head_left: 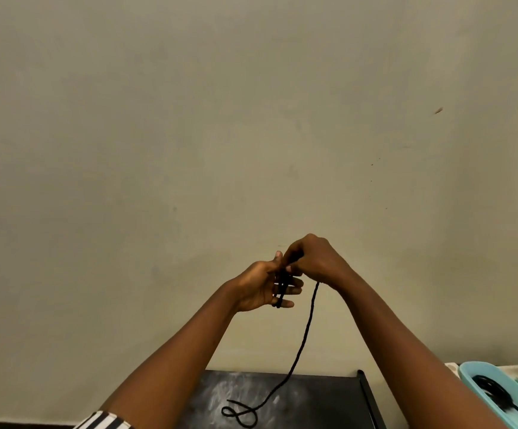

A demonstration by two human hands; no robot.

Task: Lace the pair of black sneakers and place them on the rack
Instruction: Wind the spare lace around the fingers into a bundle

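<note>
Light blue plastic tray [480,385] cut off at the right edge, dark contents unidentifiable, black flat-topped rack [329,394] cropped by the bottom edge, striped sleeve [104,422] barely showing

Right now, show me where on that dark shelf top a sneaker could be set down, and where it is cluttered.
The dark shelf top is bare right of the black lace, up to the raised black edge, and also left of the lace's looped end beside the left forearm. The loop takes the front middle. The teal tray on the right already holds dark items.
</note>
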